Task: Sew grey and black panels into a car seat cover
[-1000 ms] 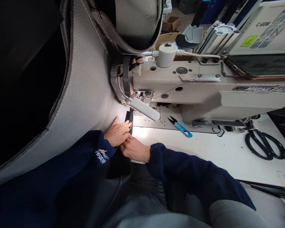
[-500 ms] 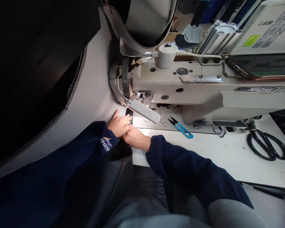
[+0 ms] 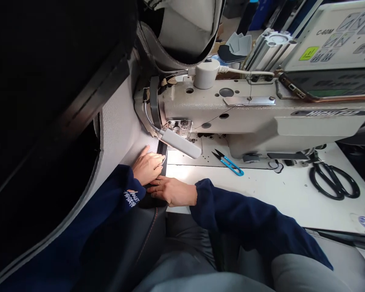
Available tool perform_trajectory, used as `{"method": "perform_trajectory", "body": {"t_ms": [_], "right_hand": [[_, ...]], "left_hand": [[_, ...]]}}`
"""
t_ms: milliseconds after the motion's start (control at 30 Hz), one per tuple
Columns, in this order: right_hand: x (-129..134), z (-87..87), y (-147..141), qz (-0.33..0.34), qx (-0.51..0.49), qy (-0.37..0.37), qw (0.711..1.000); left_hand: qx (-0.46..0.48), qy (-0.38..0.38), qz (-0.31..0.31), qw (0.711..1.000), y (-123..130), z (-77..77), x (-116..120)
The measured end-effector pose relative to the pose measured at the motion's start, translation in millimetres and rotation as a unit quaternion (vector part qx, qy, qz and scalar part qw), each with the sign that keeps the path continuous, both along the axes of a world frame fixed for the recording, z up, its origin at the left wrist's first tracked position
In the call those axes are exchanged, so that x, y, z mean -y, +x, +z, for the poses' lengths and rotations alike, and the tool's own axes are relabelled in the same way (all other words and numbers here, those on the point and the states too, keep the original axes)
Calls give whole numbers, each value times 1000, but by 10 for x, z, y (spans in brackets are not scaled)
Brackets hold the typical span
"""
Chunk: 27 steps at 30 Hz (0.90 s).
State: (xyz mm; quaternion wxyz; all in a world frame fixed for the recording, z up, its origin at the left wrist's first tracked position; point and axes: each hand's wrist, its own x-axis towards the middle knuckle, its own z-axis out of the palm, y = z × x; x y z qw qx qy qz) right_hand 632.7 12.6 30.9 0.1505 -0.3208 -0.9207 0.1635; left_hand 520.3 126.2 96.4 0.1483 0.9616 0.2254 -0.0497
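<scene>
My left hand (image 3: pixel 148 166) lies on the grey and black material beside the sewing machine head, its fingers resting near a black strip (image 3: pixel 162 156). Just nearer to me, my right hand (image 3: pixel 172 191) presses on the black cover piece (image 3: pixel 153 201), fingers stretched over it and pointing left. The black piece with red stitching hangs over the table's front edge. A large grey panel (image 3: pixel 118 117) rises to the left of my hands. Above them is the sewing machine (image 3: pixel 213 109) with a small lamp (image 3: pixel 181 142) that lights the sewing area.
Blue thread snips (image 3: pixel 229 163) lie on the machine bed, right of my hands. Black scissors (image 3: pixel 334 182) rest farther right on the white table (image 3: pixel 261 194). A control panel (image 3: pixel 337 40) stands at the upper right, with a phone (image 3: pixel 295 87) below it.
My right hand has moved nearer to me and its fingers have spread on the black piece. My left hand has slid slightly left and nearer. The thread over the machine arm now runs diagonally.
</scene>
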Motion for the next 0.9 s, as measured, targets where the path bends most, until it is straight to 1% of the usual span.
{"method": "perform_trajectory", "body": {"t_ms": [100, 233, 400, 467, 533, 600, 633, 700, 767, 833, 900], "right_hand": [[-38, -44, -8, -10, 10, 7, 1000], [-119, -48, 59, -29, -5, 4, 1000], [-239, -66, 159, -65, -27, -10, 997], [-250, -54, 174, -73, -31, -11, 997], [-221, -25, 170, -76, -33, -1, 997], [-159, 8, 151, -77, -29, 17, 996], [-123, 19, 137, -81, -25, 29, 996], [-57, 19, 108, -97, -9, 54, 994], [-17, -10, 82, -117, 11, 74, 990], [-6, -55, 65, -132, 24, 82, 988], [-16, -98, 59, -139, 28, 86, 986]], "left_hand": [[-12, -5, -7, 1000, 10, -23, -21], [-10, -7, -3, 1000, 53, -44, -86], [-28, -13, 17, 999, 187, 6, -192], [-33, 6, 21, 999, 202, 35, -185], [-30, 49, 23, 998, 159, 52, -139], [-25, 79, 40, 996, 71, 53, -76], [-24, 79, 51, 995, 22, 48, -48], [-28, 53, 59, 996, -56, 35, -13], [-40, 27, 30, 998, -86, 24, -9], [-58, 17, -8, 998, -72, 22, -27], [-67, 7, -21, 998, -38, 26, -54]]}}
